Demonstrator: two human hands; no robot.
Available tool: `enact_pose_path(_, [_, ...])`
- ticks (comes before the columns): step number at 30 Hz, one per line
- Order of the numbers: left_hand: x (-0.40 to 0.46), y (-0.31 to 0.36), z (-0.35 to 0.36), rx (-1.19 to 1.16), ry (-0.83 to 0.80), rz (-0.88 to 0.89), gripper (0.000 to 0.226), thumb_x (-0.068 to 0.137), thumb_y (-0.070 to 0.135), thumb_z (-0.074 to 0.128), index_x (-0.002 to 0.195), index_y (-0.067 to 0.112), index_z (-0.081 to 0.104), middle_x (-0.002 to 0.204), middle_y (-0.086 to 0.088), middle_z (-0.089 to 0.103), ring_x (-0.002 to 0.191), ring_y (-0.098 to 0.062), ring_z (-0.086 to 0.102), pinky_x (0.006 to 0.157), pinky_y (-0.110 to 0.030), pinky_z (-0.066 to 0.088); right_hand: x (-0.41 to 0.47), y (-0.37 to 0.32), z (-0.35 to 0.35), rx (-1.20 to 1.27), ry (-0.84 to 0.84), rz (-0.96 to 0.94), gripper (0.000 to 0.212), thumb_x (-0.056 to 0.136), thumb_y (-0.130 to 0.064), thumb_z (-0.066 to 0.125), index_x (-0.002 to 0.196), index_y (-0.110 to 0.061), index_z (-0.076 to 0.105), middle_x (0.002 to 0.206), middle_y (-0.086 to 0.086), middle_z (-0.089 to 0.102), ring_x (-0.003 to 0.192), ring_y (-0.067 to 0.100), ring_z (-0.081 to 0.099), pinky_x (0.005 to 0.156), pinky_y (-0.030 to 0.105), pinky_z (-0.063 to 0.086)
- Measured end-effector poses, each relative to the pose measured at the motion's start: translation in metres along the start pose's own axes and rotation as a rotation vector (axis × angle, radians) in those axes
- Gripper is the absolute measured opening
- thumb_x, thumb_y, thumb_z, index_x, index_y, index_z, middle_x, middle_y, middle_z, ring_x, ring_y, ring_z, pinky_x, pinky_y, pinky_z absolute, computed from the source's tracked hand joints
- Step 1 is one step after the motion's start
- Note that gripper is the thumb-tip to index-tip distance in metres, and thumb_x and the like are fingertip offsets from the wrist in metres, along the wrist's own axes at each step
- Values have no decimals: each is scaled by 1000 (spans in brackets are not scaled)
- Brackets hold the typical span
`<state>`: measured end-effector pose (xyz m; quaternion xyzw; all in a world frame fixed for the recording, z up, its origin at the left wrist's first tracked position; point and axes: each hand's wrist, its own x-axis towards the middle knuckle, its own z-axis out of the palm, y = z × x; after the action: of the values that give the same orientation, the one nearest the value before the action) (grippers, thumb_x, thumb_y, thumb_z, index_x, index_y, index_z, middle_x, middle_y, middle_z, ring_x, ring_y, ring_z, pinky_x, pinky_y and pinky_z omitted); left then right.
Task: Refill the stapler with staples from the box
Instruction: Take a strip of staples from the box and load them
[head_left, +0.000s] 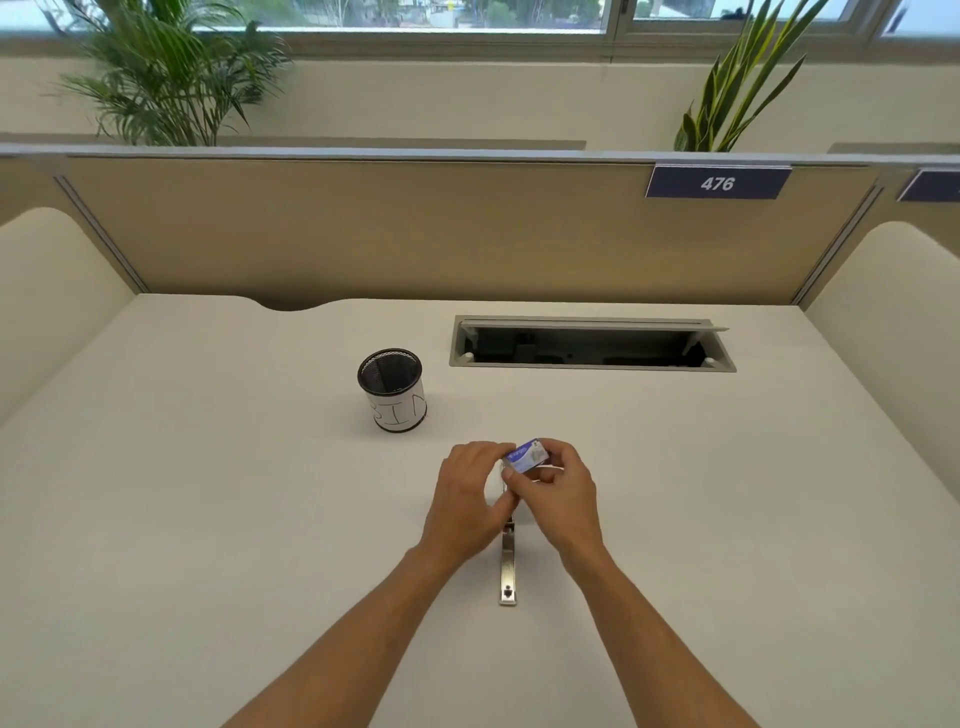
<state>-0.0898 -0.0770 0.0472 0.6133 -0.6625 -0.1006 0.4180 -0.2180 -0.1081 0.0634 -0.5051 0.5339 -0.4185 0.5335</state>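
A small blue and white staple box (529, 455) is held above the desk between both hands. My right hand (558, 493) grips it from the right and below. My left hand (470, 493) has its fingertips on the box's left end. Beneath the hands a silver metal stapler (508, 566) lies flat on the white desk, swung open lengthwise, with its near end pointing toward me. Its far half is hidden under the hands. No loose staples are visible.
A black mesh cup (392, 388) with a paper label reading "BIN" stands to the far left of the hands. An open cable tray (592, 344) is recessed in the desk at the back right. A beige partition (415, 228) closes off the desk's far edge.
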Motion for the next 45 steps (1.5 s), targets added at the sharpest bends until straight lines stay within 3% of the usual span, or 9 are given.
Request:
enact_pose_path(4, [-4,1,-2,-38,19,-28,35,80,7,69,114,12,64,107,-2,66,98,-17,55,87,-27,46,-7,1,-3,115,-55,24,48,69,-16,83,109,-27,58,100,-7,71,84,7,71,64,18,55])
enact_pose_path(9, [-5,7,-6,-132,-4,-73,32,83,14,71,113,18,64,107,6,65,97,-6,53,80,-7,37,-9,3,-8,241,19,84,31,78,-16,76,101,-18,55,95,11,72,73,26,75,72,36,59])
enact_pose_path(14, [-5,9,-11,-192,-50,-76,31,82,19,74,111,19,65,102,7,65,90,-4,55,72,-8,38,-10,2,-12,318,1,122,18,82,-7,72,95,-3,60,90,23,72,70,27,73,61,31,58])
enact_pose_path(17, [-3,10,-13,-253,-72,-92,32,79,15,76,110,18,67,99,7,66,88,-5,58,65,-10,42,-12,2,-14,347,-22,132,14,82,-6,72,93,1,67,88,21,75,72,27,73,63,30,59])
enact_pose_path(22, [0,7,-14,-324,-108,-172,37,77,11,78,113,16,69,101,7,68,88,-2,60,67,-13,46,-12,2,-16,403,-25,162,8,84,-6,70,87,1,72,87,19,76,73,27,72,64,30,58])
enact_pose_path(28, [1,8,-17,-380,-138,-257,36,75,13,80,106,28,68,98,18,70,85,-6,65,76,-28,56,-10,2,-19,405,-25,179,9,86,-6,67,85,2,73,84,18,76,74,29,74,62,27,59])
enact_pose_path(32, [1,8,-20,-378,-140,-255,31,74,13,79,98,26,66,92,16,70,80,-10,64,71,-24,54,-11,2,-20,409,-32,193,13,89,-6,63,87,4,71,83,19,76,74,33,74,62,28,60])
enact_pose_path(36, [2,7,-21,-331,-157,-234,24,76,12,78,95,22,67,90,13,71,74,-4,61,66,-13,48,-10,2,-20,423,-53,199,16,93,-7,58,92,7,64,88,20,76,80,37,74,68,35,62])
enact_pose_path(45, [6,9,-25,-106,-222,-112,22,84,14,70,105,14,68,101,0,70,79,-5,59,68,-6,47,-8,6,-16,485,-88,206,12,94,-9,57,97,2,57,93,23,75,84,39,73,71,36,62])
